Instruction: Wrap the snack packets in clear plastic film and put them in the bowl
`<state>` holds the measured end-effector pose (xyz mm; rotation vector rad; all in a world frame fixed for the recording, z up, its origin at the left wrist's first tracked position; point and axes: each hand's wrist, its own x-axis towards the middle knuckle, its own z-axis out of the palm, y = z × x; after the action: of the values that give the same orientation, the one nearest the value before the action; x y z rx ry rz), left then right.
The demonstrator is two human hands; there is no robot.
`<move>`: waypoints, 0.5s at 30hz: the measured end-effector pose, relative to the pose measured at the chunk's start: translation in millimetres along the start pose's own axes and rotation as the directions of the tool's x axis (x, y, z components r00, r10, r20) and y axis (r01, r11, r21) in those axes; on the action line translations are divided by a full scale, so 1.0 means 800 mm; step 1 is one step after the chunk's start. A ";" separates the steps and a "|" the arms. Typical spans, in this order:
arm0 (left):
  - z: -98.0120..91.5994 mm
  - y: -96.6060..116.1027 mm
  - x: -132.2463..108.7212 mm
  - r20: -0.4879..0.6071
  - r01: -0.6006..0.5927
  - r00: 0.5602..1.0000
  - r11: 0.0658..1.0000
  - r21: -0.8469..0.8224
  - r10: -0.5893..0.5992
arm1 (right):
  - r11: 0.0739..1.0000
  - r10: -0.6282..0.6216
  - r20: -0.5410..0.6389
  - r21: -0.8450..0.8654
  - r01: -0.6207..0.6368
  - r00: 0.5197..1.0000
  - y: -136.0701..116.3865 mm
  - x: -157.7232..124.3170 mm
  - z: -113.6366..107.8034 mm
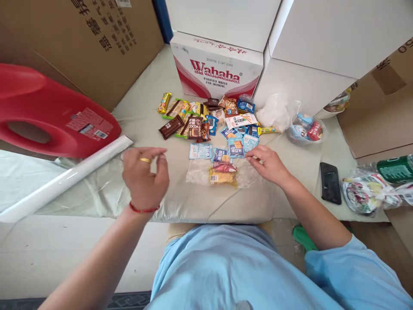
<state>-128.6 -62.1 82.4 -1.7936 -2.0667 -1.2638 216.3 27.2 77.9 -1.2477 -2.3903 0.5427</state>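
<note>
Left hand (143,178) hovers empty, thumb and fingers parted; right hand (267,164) has fingertips at a light-blue packet (251,141), its grip unclear. Clear plastic (196,172) lies between them, snack packets (195,128) beyond, before a Wahaha carton (219,77).

likely a home, judging by jug (61,114), phone (331,183), slipper (304,238).

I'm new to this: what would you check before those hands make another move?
1. Left hand empty: ok; nothing visible in it.
2. Right hand gripping the nearest light blue packet: cannot tell; its fingertips are at the edge.
3. Yellow packet inside the clear plastic: cannot tell; in or on it.
4. Cocoa packet lying separate: not ok; crowded among other snacks.
5. Phone apart from both hands: ok; off to the right.
</note>
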 end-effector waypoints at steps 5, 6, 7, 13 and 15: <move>0.020 0.060 -0.064 0.105 -0.343 0.921 0.910 -0.231 0.374 | 0.989 0.072 0.142 0.122 -0.089 0.987 -0.016 0.053 0.035; 0.028 0.067 -0.077 0.137 -0.383 0.893 0.884 -0.269 0.428 | 0.987 0.104 0.178 0.106 -0.124 0.978 -0.016 0.061 0.041; 0.036 0.073 -0.090 0.157 -0.405 0.873 0.866 -0.293 0.461 | 0.985 0.127 0.222 0.088 -0.150 0.967 -0.016 0.069 0.045; 0.060 0.081 -0.135 0.172 -0.408 0.876 0.883 -0.232 0.450 | 0.984 0.136 0.490 0.035 -0.176 0.861 -0.014 0.095 0.053; 0.065 0.077 -0.140 0.185 -0.374 0.896 0.911 -0.172 0.403 | 0.979 0.129 0.556 0.062 -0.196 0.821 -0.012 0.100 0.054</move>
<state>-21.6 -116.7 14.1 -2.3517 -1.6172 -1.1534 146.1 82.0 58.8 -1.3952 -2.6558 1.2276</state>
